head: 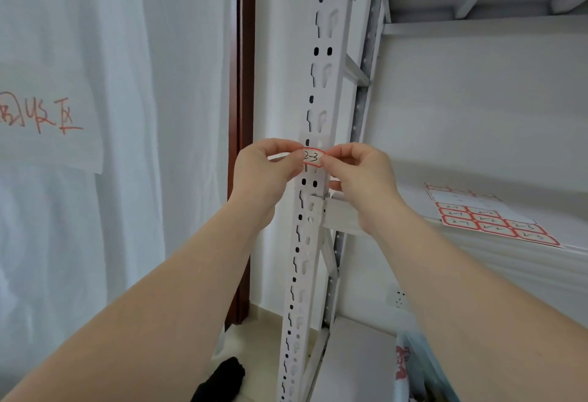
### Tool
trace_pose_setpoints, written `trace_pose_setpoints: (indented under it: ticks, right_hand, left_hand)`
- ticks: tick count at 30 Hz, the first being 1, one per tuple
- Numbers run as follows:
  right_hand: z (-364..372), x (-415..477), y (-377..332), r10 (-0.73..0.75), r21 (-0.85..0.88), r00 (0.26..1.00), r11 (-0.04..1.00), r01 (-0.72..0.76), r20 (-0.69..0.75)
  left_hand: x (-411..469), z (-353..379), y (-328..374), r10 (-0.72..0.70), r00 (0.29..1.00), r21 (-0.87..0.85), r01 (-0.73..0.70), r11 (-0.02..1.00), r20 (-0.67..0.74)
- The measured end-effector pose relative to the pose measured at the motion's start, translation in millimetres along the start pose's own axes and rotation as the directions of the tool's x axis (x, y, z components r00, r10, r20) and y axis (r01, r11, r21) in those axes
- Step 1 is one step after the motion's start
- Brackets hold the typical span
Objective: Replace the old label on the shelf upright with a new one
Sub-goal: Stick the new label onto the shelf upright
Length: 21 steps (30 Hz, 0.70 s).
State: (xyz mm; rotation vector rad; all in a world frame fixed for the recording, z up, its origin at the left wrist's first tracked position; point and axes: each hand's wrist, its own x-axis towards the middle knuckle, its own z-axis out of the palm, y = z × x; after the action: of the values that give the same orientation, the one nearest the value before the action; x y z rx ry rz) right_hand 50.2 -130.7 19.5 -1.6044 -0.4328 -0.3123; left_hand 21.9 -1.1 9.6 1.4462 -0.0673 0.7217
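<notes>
A small white label (312, 157) with a red border and "2-3" written on it is held flat against the white perforated shelf upright (319, 89). My left hand (269, 169) pinches the label's left end. My right hand (358, 169) pinches its right end. Both hands are at mid height on the upright, just above the shelf's cross beam (342, 212). I cannot tell whether the label is stuck to the metal or only held in front of it.
A sheet of red-bordered labels (490, 220) lies on the white shelf board to the right. A white curtain with red writing (41, 115) hangs on the left, beside a dark wooden door frame (243, 83). A dark object (222, 379) lies on the floor below.
</notes>
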Motion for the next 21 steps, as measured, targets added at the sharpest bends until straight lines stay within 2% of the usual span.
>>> trace_pose_setpoints:
  ticks: [11,17,21]
  right_hand:
    - [16.8,22.2,-2.6,-0.174,-0.241,0.962,0.963,0.121,-0.212]
    - [18.5,20.4,-1.8,-0.308,-0.339,0.922,0.915,0.220,-0.233]
    - [21.3,18.0,-1.8,-0.348,-0.393,0.909,0.888,0.240,-0.230]
  left_hand:
    - [22.5,8.6,0.2,0.071,0.997,0.130,-0.066,0.989,-0.028]
    - [27.3,11.2,-4.8,0.112,0.993,0.165,-0.105,0.981,-0.035]
    - [28.8,13.3,-8.6,0.124,0.991,0.161,-0.114,0.980,-0.053]
